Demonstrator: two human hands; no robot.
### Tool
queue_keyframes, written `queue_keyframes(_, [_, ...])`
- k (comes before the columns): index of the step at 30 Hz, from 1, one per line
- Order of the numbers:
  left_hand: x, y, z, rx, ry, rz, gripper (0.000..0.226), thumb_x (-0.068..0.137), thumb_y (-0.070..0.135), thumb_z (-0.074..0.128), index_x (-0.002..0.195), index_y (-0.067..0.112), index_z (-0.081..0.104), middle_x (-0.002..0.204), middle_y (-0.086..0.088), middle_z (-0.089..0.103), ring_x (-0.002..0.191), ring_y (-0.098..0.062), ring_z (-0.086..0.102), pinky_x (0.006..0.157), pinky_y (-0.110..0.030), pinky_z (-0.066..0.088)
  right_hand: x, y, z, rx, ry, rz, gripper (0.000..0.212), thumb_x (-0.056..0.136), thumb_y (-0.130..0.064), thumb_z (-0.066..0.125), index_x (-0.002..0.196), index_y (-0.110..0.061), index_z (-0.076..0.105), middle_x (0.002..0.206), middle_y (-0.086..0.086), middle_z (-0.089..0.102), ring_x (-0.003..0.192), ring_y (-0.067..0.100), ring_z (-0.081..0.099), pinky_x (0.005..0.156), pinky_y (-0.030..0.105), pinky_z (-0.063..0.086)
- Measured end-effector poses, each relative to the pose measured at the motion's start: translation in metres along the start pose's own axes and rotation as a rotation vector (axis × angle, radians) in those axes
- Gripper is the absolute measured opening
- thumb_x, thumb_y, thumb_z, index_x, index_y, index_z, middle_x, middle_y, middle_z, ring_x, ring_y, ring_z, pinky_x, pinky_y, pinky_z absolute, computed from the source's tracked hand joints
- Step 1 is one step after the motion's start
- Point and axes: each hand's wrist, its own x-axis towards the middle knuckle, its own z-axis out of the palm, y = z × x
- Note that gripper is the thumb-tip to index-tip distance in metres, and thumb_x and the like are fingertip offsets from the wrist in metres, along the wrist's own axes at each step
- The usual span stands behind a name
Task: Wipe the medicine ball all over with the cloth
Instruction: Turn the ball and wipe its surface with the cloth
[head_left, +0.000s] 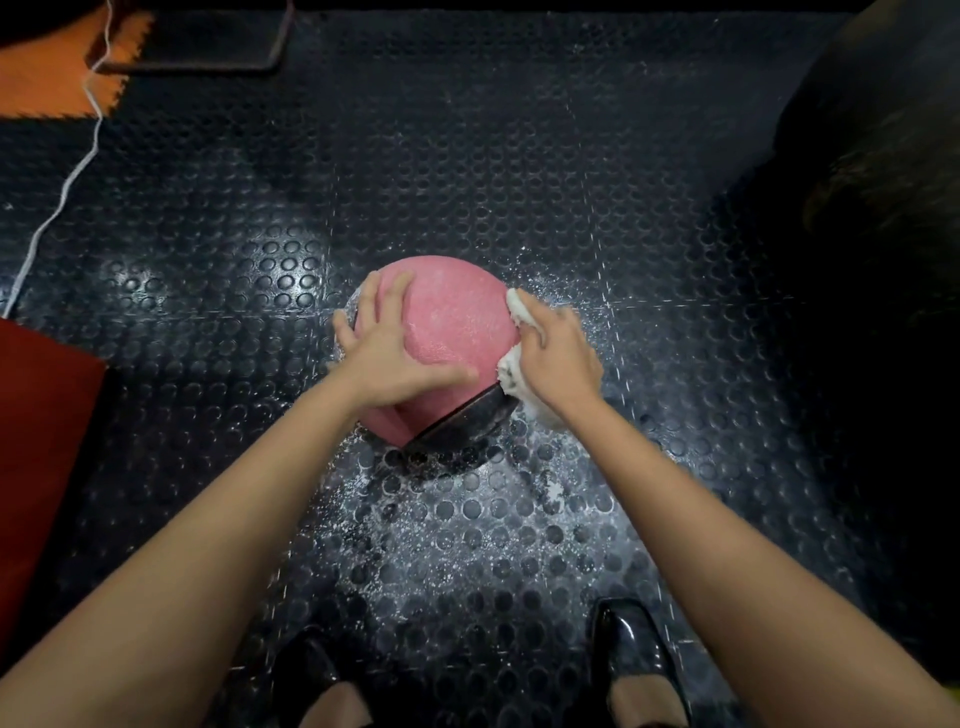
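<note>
So, near to far: black shoes (636, 660) at near edge, medicine ball (452, 322) on studded floor (519, 156) ahead. Left hand (387, 348) splayed flat, steadying top-left. Right hand (558, 358) clutching cloth (511, 371) against right flank. Far side probably unwiped.

A black studded rubber floor (519, 156) fills the view; on it, an orange mat (47, 83) far left, a white cord (67, 182) across it, black shoes (628, 654) nearest.

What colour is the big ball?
The medicine ball is mostly pink, with a black panel near its lower edge; the head view shows it.
</note>
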Motion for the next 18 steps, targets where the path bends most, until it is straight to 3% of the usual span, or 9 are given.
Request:
queue_keyframes(2, [0.005,0.008,-0.002,-0.046,0.028,-0.051,0.126,0.055,0.077,0.072,0.153,0.038,0.003,0.161,0.011,-0.016,0.145,-0.042,-0.016,0.111,-0.072,0.005,-0.006,0.0,-0.002,-0.019,-0.025,-0.001,0.044,0.102,-0.027,0.038,0.144,-0.039,0.035,0.135,0.003,0.042,0.079,0.011,0.055,0.062,0.02,0.04])
queue_keyframes(4, [0.006,0.012,-0.001,-0.014,0.041,-0.085,0.124,0.06,0.071,0.072,0.154,0.038,-0.002,0.161,0.009,-0.019,0.145,-0.042,-0.019,0.112,-0.071,0.004,-0.019,0.001,-0.001,-0.056,-0.024,-0.02,0.044,0.102,-0.028,0.037,0.145,-0.037,0.033,0.133,-0.001,0.042,0.095,0.015,0.057,0.066,0.023,0.041])
queue_keyframes(7, [0.004,0.006,-0.005,0.0,-0.003,-0.062,0.133,0.052,0.065,0.078,0.154,0.04,-0.005,0.16,0.012,-0.02,0.145,-0.037,-0.021,0.113,-0.07,0.004,-0.028,0.012,0.012,-0.015,0.031,-0.052,0.039,0.1,-0.022,0.041,0.138,-0.032,0.04,0.118,-0.008,0.051,0.082,0.01,0.055,0.059,0.018,0.035])
queue_keyframes(9, [0.0,0.002,-0.005,0.003,-0.02,-0.044,0.139,0.042,0.065,0.077,0.153,0.04,-0.002,0.16,0.012,-0.017,0.146,-0.037,-0.018,0.112,-0.071,0.006,-0.015,0.015,0.016,0.074,0.02,0.059,0.032,0.099,-0.018,0.043,0.13,-0.027,0.047,0.107,-0.005,0.06,0.071,0.01,0.055,0.053,0.017,0.035])
queue_keyframes(11, [-0.001,0.004,-0.001,0.014,-0.008,-0.04,0.143,0.036,0.067,0.074,0.153,0.04,-0.002,0.16,0.011,-0.016,0.145,-0.038,-0.018,0.11,-0.073,0.006,-0.002,0.01,0.012,0.074,0.013,0.135,0.03,0.099,-0.019,0.044,0.127,-0.027,0.052,0.105,-0.004,0.062,0.073,0.011,0.056,0.053,0.017,0.037])
queue_keyframes(13, [-0.001,0.007,0.002,0.019,0.01,-0.045,0.144,0.037,0.067,0.075,0.154,0.038,-0.004,0.16,0.011,-0.017,0.145,-0.039,-0.018,0.11,-0.073,0.007,-0.008,-0.003,0.008,0.03,0.064,0.062,0.035,0.099,-0.023,0.045,0.132,-0.034,0.05,0.11,-0.011,0.053,0.076,0.009,0.055,0.055,0.017,0.038])
queue_keyframes(16, [0.0,0.006,0.0,0.033,0.016,-0.05,0.142,0.047,0.062,0.082,0.154,0.035,-0.008,0.16,0.01,-0.019,0.145,-0.039,-0.019,0.112,-0.071,0.007,-0.031,-0.007,0.011,-0.068,0.066,-0.198,0.039,0.099,-0.027,0.044,0.138,-0.036,0.046,0.107,-0.009,0.043,0.073,0.006,0.047,0.053,0.013,0.03])
queue_keyframes(18, [-0.003,0.004,0.0,0.037,-0.006,-0.046,0.146,0.041,0.064,0.079,0.154,0.035,-0.008,0.16,0.011,-0.021,0.145,-0.038,-0.021,0.112,-0.071,0.005,-0.022,0.008,0.01,-0.066,0.056,-0.124,0.038,0.1,-0.027,0.043,0.137,-0.037,0.047,0.106,-0.011,0.047,0.066,0.004,0.045,0.049,0.013,0.029])
